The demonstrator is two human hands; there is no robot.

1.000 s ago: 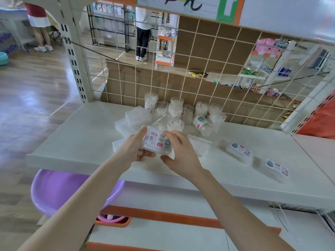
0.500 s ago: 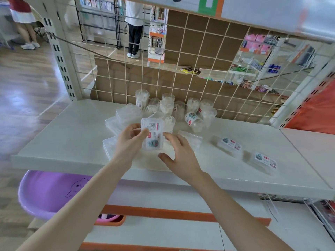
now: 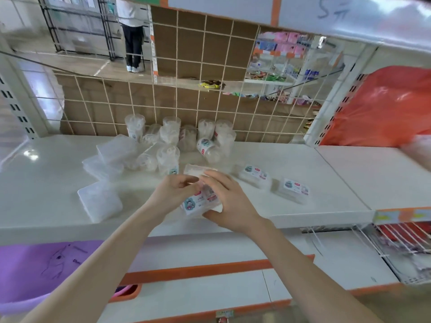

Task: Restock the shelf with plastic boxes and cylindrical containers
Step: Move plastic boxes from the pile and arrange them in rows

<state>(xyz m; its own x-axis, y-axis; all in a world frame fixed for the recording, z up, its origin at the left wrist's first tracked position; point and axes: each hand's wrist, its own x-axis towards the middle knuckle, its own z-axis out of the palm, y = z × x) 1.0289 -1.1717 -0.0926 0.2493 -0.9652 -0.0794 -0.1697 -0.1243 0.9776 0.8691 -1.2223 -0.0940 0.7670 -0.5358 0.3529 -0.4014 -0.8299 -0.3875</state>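
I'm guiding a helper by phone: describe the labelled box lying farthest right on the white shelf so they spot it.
Find the white shelf backed by a wire grid. Right of the clear cylinders lies one flat labelled box. Yours is the matching box farther right, nearest the shelf seam.

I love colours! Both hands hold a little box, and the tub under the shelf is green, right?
Not green: the head view shows the tub under the shelf is purple. The left hand and right hand do hold a little box.
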